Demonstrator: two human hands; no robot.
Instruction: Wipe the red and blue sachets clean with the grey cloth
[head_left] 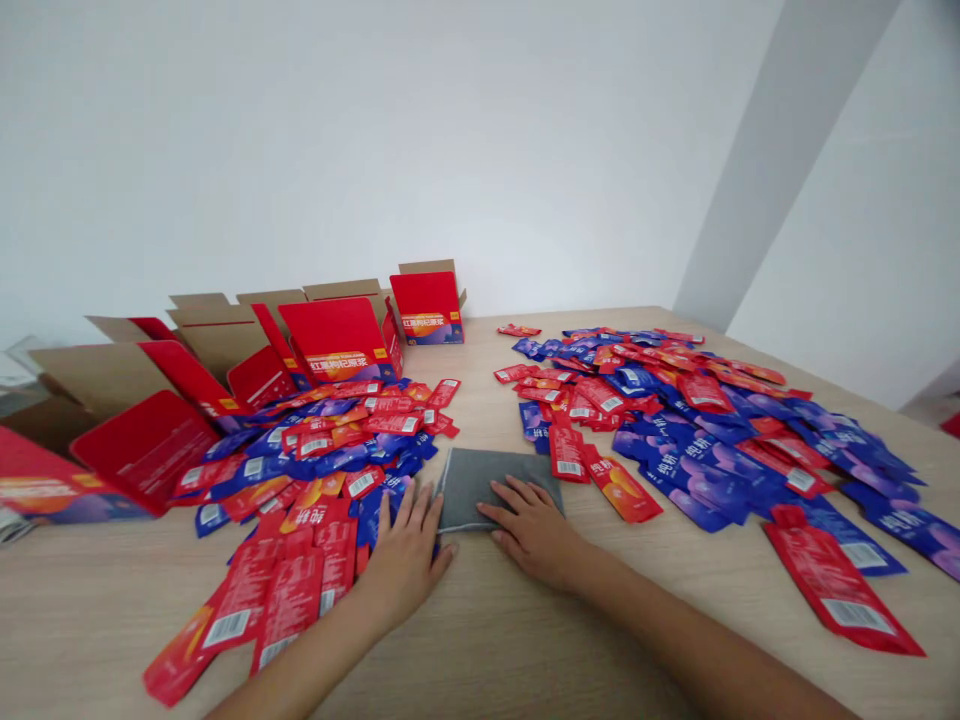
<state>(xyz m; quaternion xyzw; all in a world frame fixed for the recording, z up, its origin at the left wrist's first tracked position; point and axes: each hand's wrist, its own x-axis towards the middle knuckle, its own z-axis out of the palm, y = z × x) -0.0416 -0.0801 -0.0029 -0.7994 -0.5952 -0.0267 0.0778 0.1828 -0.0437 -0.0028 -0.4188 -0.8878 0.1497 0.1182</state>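
Observation:
A flat grey pouch or folded cloth (469,490) lies on the table between two heaps of sachets; I cannot tell which it is. My right hand (534,530) rests on its right part, fingers spread and lying flat. At its left edge is my left hand (409,550), fingers stretched out, close to the left heap of red and blue sachets (315,440). Neither hand grips anything. Several red sachets (289,605) lie beside my left wrist. To the right of the grey piece, a red and orange sachet (622,490) lies near the right heap of sachets (697,420).
Open red cartons (337,340) with raised flaps stand in a row along the left side. One more carton (427,308) stands by the wall at the back. A single red sachet (836,580) lies at the right front of the wooden table (465,650).

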